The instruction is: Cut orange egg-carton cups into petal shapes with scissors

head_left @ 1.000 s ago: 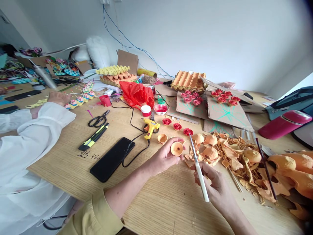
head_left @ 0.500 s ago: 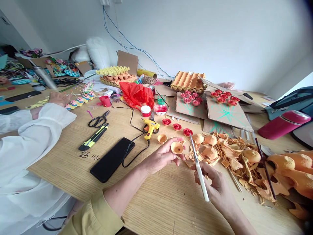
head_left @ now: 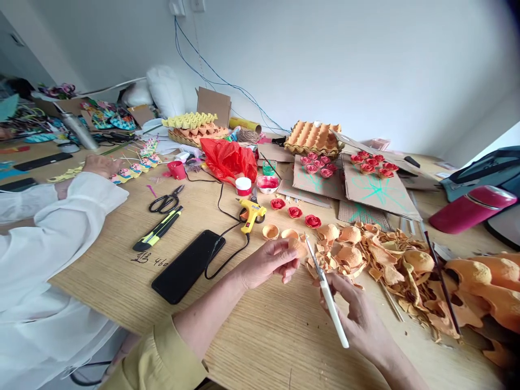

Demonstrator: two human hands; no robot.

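Here, your left hand (head_left: pixel 268 262) is pinched around a small orange egg-carton cup (head_left: pixel 299 248), held just off the table (head_left: pixel 260 336) at the fingertips, probably so its edge is turned toward the blades coming in from your right. Your right hand (head_left: pixel 352 310) is wrapped around the white-handled scissors (head_left: pixel 328 295), tips pointing up and across at the cup, the long handle sticking out below your palm. Just beyond that hand's knuckles spreads the heap of orange carton scraps (head_left: pixel 385 260), which sits where trimmings would drop. Two more trimmed cups (head_left: pixel 270 232) rest just past your left fingertips, with the yellow glue gun (head_left: pixel 252 210) and three red paper roses (head_left: pixel 294 212) a little farther out, all within easy reach. Much of the held cup is covered by your fingers, so its shape is hard to read, and I cannot tell whether the blades touch it or whether they are parted. Your right forearm runs off the lower edge. Far to your left, a co-worker's white sleeve (head_left: pixel 60 216) hides most of that corner.
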